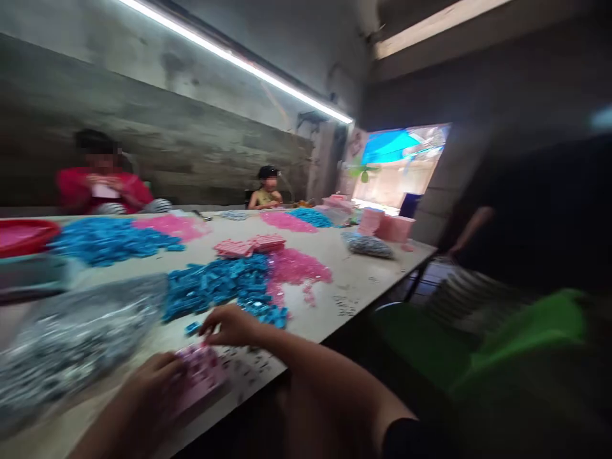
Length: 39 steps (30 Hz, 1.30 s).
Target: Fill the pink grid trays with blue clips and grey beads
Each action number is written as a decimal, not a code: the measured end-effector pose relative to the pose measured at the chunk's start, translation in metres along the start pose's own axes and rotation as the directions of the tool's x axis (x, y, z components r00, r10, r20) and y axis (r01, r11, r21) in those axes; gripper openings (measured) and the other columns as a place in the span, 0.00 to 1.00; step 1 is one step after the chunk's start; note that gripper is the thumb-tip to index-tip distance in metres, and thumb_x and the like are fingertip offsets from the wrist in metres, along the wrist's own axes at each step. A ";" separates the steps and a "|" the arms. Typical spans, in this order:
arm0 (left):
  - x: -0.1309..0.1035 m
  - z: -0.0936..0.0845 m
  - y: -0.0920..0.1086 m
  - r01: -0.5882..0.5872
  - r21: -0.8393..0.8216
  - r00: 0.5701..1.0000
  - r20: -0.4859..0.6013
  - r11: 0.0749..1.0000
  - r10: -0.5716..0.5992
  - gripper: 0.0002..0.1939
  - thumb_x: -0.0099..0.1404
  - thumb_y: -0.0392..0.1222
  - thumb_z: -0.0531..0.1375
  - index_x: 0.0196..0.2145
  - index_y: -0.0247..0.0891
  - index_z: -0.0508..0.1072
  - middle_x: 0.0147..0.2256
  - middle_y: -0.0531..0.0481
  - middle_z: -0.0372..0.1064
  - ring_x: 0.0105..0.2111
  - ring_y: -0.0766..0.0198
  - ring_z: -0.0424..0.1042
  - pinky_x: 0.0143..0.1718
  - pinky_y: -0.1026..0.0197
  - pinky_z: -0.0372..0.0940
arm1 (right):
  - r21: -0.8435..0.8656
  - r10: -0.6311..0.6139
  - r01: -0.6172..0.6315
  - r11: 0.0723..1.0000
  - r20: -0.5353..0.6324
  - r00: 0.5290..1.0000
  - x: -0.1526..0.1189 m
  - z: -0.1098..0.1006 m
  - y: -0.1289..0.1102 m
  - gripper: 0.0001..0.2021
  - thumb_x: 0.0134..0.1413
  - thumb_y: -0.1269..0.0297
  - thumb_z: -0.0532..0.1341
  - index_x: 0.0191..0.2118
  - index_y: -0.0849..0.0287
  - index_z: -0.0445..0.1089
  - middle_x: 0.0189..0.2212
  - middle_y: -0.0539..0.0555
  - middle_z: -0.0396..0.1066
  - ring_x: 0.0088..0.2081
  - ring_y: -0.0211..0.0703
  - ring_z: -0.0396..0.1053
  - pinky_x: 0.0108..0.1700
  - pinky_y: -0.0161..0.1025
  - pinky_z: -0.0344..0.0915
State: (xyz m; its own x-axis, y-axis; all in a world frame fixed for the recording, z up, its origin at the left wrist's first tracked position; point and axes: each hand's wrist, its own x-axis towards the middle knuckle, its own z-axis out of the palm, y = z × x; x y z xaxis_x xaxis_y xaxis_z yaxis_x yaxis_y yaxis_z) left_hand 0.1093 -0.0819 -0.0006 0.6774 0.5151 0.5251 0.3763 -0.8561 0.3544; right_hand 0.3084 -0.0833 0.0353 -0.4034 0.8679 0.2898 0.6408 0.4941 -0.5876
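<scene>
My left hand (153, 376) is closed on the left side of a pink block-like tray (210, 373) with a pattern of small raised or sunken spots, blurred by motion. Over the tray's far edge is my right hand (234, 325), its thumb and fingers bent together in a pinch. Something small and pink shows near those fingertips, too blurred to name. Just beyond lies a loose blue piece (192, 328). A heap of small blue plastic pieces (215, 284) spreads behind my right hand, beside a heap of pink translucent pieces (299, 268).
A clear bag of small greyish parts (86, 344) lies at left. Stacked pink trays (251, 244) sit behind the blue heap. Further off are a red basin (29, 236), another bag (368, 245) and two seated people. A green chair (530, 338) stands at right, near another person.
</scene>
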 end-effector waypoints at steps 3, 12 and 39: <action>-0.008 -0.011 0.002 0.045 0.102 0.990 0.128 0.994 -0.058 0.09 0.59 0.33 0.53 0.31 0.40 0.73 0.34 0.47 0.68 0.35 0.60 0.68 0.36 0.60 0.65 | 0.037 0.031 -0.029 0.999 -0.056 0.998 -0.003 0.006 0.001 0.07 0.40 0.76 0.62 0.30 0.64 0.73 0.25 0.51 0.72 0.27 0.35 0.68 0.29 0.28 0.61; -0.003 -0.021 0.014 0.153 0.180 0.970 0.162 0.972 -0.183 0.03 0.59 0.36 0.57 0.30 0.37 0.70 0.35 0.47 0.65 0.38 0.59 0.64 0.40 0.58 0.61 | 0.072 -0.094 0.093 0.993 0.003 0.996 -0.018 0.013 -0.019 0.08 0.38 0.79 0.60 0.28 0.63 0.66 0.24 0.49 0.68 0.24 0.32 0.65 0.27 0.28 0.62; -0.005 -0.028 0.002 0.074 0.136 0.963 0.248 0.988 -0.107 0.18 0.55 0.40 0.61 0.44 0.37 0.66 0.47 0.44 0.61 0.48 0.55 0.59 0.50 0.52 0.57 | -0.184 -0.231 0.215 0.959 -0.070 0.970 -0.022 0.038 -0.015 0.07 0.47 0.70 0.63 0.35 0.59 0.68 0.32 0.53 0.69 0.36 0.40 0.66 0.38 0.35 0.62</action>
State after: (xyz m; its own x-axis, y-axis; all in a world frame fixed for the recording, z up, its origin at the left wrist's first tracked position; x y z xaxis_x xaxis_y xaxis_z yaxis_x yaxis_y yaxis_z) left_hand 0.0889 -0.0848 0.0188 0.7689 0.5767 0.2761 0.5079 -0.8132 0.2841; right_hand 0.2828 -0.1114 0.0089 -0.4934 0.7318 0.4701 0.6481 0.6698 -0.3624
